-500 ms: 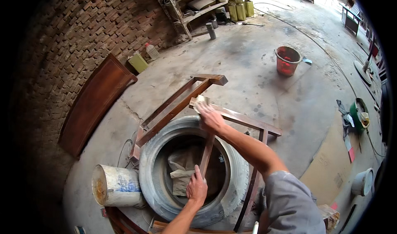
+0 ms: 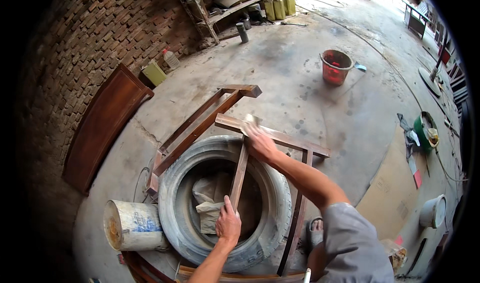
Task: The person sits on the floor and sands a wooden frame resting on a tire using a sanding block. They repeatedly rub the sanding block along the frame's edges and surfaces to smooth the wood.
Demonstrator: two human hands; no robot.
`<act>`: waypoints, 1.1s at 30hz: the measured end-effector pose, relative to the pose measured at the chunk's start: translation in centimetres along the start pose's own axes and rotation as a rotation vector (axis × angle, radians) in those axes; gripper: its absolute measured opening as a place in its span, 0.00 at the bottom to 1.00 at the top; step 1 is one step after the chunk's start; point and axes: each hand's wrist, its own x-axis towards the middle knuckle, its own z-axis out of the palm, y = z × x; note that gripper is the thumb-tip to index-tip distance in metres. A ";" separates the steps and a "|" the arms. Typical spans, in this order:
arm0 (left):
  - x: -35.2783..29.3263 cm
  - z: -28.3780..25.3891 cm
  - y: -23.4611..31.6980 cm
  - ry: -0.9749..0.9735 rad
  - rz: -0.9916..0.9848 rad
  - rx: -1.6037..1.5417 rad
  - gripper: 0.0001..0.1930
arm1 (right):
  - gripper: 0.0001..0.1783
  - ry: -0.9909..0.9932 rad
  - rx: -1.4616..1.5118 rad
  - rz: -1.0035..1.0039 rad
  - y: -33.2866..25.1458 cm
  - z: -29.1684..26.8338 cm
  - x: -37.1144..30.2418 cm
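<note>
A brown wooden frame (image 2: 295,142) rests tilted over an old grey tyre (image 2: 172,183) that lies flat on the floor. My right hand (image 2: 261,144) presses a folded pale sheet of sandpaper (image 2: 251,119) against the frame's top rail, near its left part; the sheet is blurred by motion. My left hand (image 2: 229,224) grips the lower part of the slanting bar (image 2: 240,170) that joins this rail, above the tyre's opening. Crumpled pale paper (image 2: 209,215) lies inside the tyre. Just beyond the tyre, a second wooden frame (image 2: 200,128) leans at the left.
A paint-stained white bucket (image 2: 135,225) lies on its side, left of the tyre. A curved wooden panel (image 2: 105,128) leans by the brick wall (image 2: 110,28). Farther off stand a red bucket (image 2: 334,73) and a shelf (image 2: 232,13). Flat cardboard (image 2: 387,193) and a green bucket (image 2: 425,133) are at right.
My right hand has slid the sandpaper rightward along the rail, away from its left end. My left hand keeps its grip on the bar. The whole view has shifted slightly.
</note>
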 end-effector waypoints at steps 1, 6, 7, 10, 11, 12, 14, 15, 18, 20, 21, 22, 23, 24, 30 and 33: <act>-0.3 -0.1 -0.3 -0.007 -0.020 0.009 0.38 | 0.36 -0.260 0.078 0.177 1.2 -0.2 -3.6; -0.4 -0.5 -0.6 -0.021 -0.047 0.042 0.36 | 0.31 -0.026 0.189 0.383 0.1 -2.8 -7.8; -0.4 -0.2 -0.1 -0.010 -0.032 0.041 0.36 | 0.30 -0.126 0.268 0.436 -0.6 -2.3 -4.9; 0.1 0.2 0.9 -0.007 0.026 0.018 0.37 | 0.37 0.030 0.136 0.263 -0.9 0.1 0.6; 0.1 0.3 0.6 0.000 0.029 0.014 0.38 | 0.38 0.091 0.059 0.165 -1.2 0.1 1.0; -0.4 0.2 -0.7 0.014 -0.006 0.023 0.38 | 0.37 -0.032 0.173 0.119 -2.3 -1.0 0.0; -1.0 -0.1 -0.9 -0.005 -0.030 0.007 0.40 | 0.38 -0.185 0.273 0.354 0.6 -3.2 -7.1; -0.8 -0.1 -0.4 -0.012 -0.017 0.007 0.40 | 0.39 -0.059 0.200 0.416 3.7 -3.7 -11.7; 0.2 -0.4 0.6 -0.002 0.011 -0.005 0.40 | 0.35 0.114 -0.066 0.657 8.9 -5.3 -20.6; -0.6 -0.7 -0.5 -0.011 -0.030 0.030 0.39 | 0.36 -0.147 0.388 0.816 3.9 -5.9 -14.5; -0.5 -0.5 0.0 -0.027 -0.025 0.025 0.39 | 0.37 -0.144 0.308 0.692 2.7 -4.9 -12.2; -0.2 -0.4 0.6 -0.027 -0.008 0.019 0.39 | 0.38 -0.141 0.224 0.570 2.1 -3.4 -9.8; -0.1 0.0 1.3 -0.036 0.015 0.007 0.39 | 0.39 0.035 0.147 0.453 2.1 -1.6 -7.4; 0.0 -0.3 0.8 -0.028 0.003 0.013 0.39 | 0.39 0.202 0.099 0.303 1.0 -0.5 -4.6; -0.5 -1.1 0.7 -0.051 -0.020 0.007 0.41 | 0.27 0.193 0.025 0.557 9.1 -4.6 -20.7; 0.0 -0.7 0.9 -0.051 -0.028 0.017 0.41 | 0.19 0.020 0.050 1.086 11.0 -5.2 -21.6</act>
